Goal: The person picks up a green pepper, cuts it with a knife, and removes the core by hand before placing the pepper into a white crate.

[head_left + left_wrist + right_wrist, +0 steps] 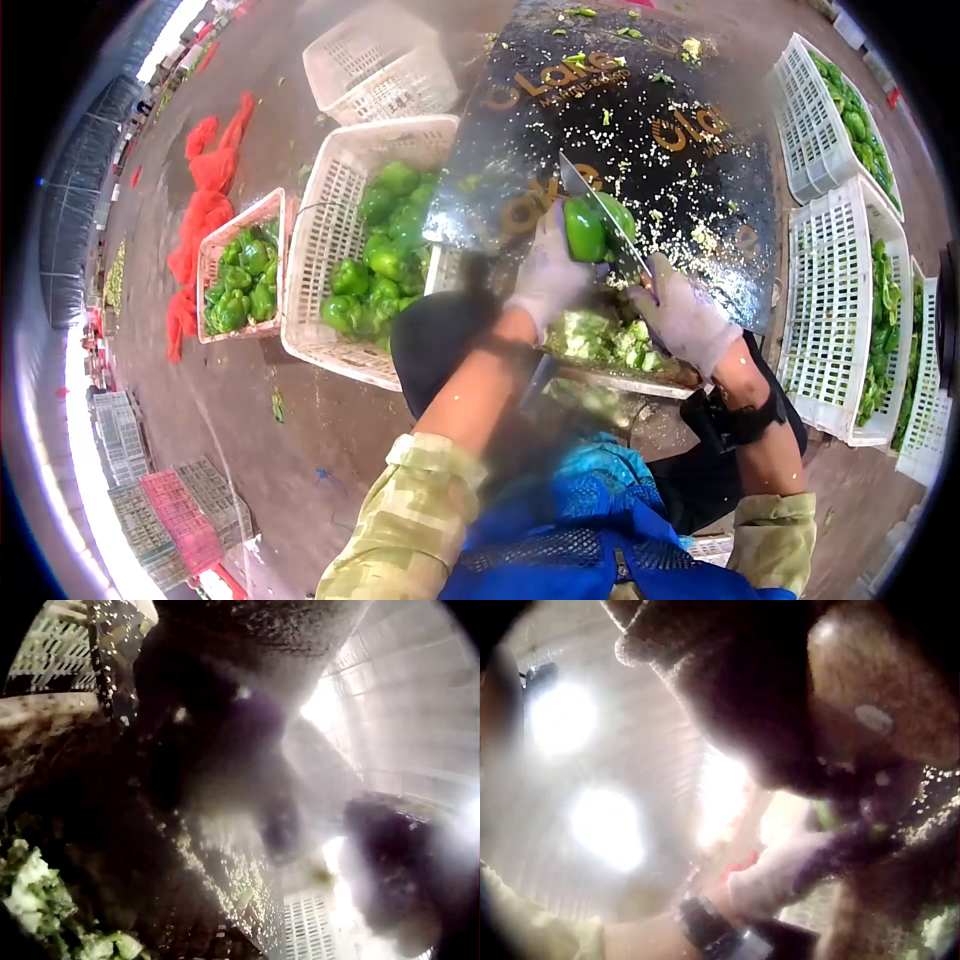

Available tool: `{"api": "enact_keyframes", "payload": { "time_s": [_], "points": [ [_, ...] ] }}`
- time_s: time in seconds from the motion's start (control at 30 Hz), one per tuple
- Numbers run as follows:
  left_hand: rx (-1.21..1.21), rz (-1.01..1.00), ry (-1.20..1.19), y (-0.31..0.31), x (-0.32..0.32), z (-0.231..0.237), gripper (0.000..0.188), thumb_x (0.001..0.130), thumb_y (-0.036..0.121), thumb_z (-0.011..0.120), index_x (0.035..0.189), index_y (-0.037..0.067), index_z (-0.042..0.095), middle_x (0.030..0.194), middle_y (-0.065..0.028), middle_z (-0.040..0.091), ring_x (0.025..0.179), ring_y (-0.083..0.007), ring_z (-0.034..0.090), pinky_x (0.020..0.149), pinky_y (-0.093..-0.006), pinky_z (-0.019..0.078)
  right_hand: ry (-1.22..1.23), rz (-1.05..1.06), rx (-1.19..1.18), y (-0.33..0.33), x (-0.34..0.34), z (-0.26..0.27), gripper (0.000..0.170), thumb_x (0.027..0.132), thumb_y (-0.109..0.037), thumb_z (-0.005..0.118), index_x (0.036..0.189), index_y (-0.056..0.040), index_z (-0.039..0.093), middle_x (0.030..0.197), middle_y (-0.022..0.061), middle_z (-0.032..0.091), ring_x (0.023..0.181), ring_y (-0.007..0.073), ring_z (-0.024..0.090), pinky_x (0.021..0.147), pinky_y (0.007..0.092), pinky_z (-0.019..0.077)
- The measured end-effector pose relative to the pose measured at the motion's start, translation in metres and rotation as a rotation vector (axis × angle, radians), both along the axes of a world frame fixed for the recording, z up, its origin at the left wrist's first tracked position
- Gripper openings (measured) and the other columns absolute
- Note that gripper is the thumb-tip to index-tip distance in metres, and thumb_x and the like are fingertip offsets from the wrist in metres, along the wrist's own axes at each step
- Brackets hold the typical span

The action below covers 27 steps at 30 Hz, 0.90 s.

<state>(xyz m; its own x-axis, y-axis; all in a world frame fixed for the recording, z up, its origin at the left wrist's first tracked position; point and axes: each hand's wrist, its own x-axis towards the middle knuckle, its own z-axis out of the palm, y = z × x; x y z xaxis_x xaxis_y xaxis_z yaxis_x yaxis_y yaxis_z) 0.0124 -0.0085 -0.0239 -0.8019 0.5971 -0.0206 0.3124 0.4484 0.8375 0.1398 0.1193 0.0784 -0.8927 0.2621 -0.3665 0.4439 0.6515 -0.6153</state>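
Note:
In the head view the gloved left hand point(550, 265) holds a green pepper point(585, 230) from its left side, over the near edge of a black board point(480, 160). The gloved right hand point(685, 310) grips a knife point(603, 212), whose blade slants up and left across the pepper. Another green piece shows just right of the blade. Pale cut pieces point(635, 345) lie below the hands. The left wrist view is dark and blurred, with cut pieces point(37, 892) at lower left. In the right wrist view the left hand point(780, 874) shows beside a bit of green.
White crates with whole green peppers point(345, 280) stand left of the board, one smaller point(242, 265). Crates with green pieces point(845, 300) line the right side. Another white crate point(380, 65) stands at back left. Red netting point(210, 175) lies on the floor. Pale seeds cover the board.

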Motion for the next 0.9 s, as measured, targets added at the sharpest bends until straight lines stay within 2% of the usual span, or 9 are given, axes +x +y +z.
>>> {"api": "enact_keyframes", "payload": {
  "time_s": [0.13,0.37,0.5,0.53,0.63,0.73,0.8,0.87,0.9],
  "points": [
    [0.020,-0.018,0.095,0.002,-0.005,-0.008,0.088,0.064,0.023,0.077,0.136,0.003,0.029,0.129,-0.0236,0.042,0.120,-0.0374,0.044,0.100,-0.0405,0.0382,0.129,-0.004,0.131,-0.004,0.005,-0.046,0.025,0.088,-0.020,0.054,0.099,-0.0002,0.044,0.078,0.0228,0.061,0.074,0.0417,0.061,0.068,0.0480,0.0468],
    [0.077,0.004,-0.014,0.000,-0.007,-0.009,0.080,0.062,0.018,0.079,0.128,0.003,0.037,0.125,-0.0229,0.046,0.115,-0.0371,0.048,0.096,-0.0410,0.0405,0.018,0.037,0.061,-0.003,-0.021,-0.014,0.029,0.088,-0.020,0.052,0.106,0.0024,0.046,0.084,0.0262,0.062,0.081,0.0430,0.060,0.072,0.0486,0.0465],
    [0.071,-0.011,0.067,-0.001,0.001,0.013,0.080,0.064,0.023,0.076,0.130,0.002,0.037,0.122,-0.0237,0.048,0.115,-0.0390,0.048,0.096,-0.0418,0.0407,0.325,-0.032,0.091,-0.008,-0.015,-0.091,0.034,0.086,-0.017,0.056,0.114,-0.0007,0.044,0.075,0.0223,0.061,0.070,0.0423,0.059,0.063,0.0491,0.0466],
    [0.057,0.027,0.052,-0.005,-0.003,-0.008,0.078,0.065,0.023,0.075,0.130,0.002,0.037,0.123,-0.0247,0.048,0.116,-0.0392,0.048,0.095,-0.0418,0.0413,0.200,-0.017,0.040,-0.007,-0.014,-0.082,0.028,0.088,-0.017,0.052,0.109,-0.0012,0.042,0.079,0.0232,0.062,0.076,0.0416,0.061,0.068,0.0477,0.0480],
    [0.023,0.052,-0.084,0.004,-0.006,0.009,0.075,0.061,0.010,0.080,0.126,0.006,0.042,0.119,-0.0166,0.054,0.113,-0.0284,0.052,0.094,-0.0375,0.0413,0.117,-0.045,0.005,0.005,-0.018,-0.082,0.030,0.088,-0.018,0.055,0.108,-0.0007,0.043,0.085,0.0247,0.062,0.079,0.0407,0.061,0.068,0.0469,0.0471],
    [0.174,0.027,-0.087,0.026,-0.013,-0.010,0.072,0.061,0.011,0.078,0.124,0.003,0.044,0.119,-0.0168,0.054,0.112,-0.0287,0.053,0.095,-0.0364,0.0412,0.282,-0.137,-0.023,0.016,-0.015,-0.092,0.040,0.088,-0.021,0.057,0.119,0.0003,0.045,0.087,0.0227,0.064,0.082,0.0373,0.062,0.070,0.0467,0.0470],
    [0.264,0.076,-0.096,0.046,-0.011,-0.010,0.074,0.061,0.012,0.077,0.126,0.000,0.043,0.119,-0.0178,0.054,0.112,-0.0289,0.052,0.096,-0.0349,0.0405,0.307,-0.282,-0.013,0.034,-0.004,-0.112,0.045,0.088,-0.021,0.059,0.124,0.0007,0.045,0.088,0.0182,0.064,0.076,0.0268,0.062,0.067,0.0390,0.0476],
    [0.364,0.094,-0.149,0.060,-0.010,0.002,0.079,0.063,0.013,0.075,0.131,-0.005,0.039,0.120,-0.0199,0.054,0.115,-0.0292,0.051,0.099,-0.0328,0.0392,0.267,-0.384,-0.055,0.038,-0.003,-0.071,0.040,0.089,-0.018,0.059,0.123,0.0019,0.048,0.085,0.0110,0.062,0.071,0.0150,0.056,0.062,0.0291,0.0454],
    [0.313,-0.027,-0.238,0.057,-0.020,0.013,0.081,0.064,0.013,0.074,0.133,-0.006,0.037,0.122,-0.0212,0.053,0.116,-0.0293,0.050,0.100,-0.0319,0.0383,0.415,-0.401,-0.030,0.039,0.001,-0.071,0.038,0.090,-0.015,0.058,0.122,0.0022,0.048,0.084,0.0080,0.060,0.070,0.0118,0.053,0.061,0.0259,0.0435]
  ]
}}
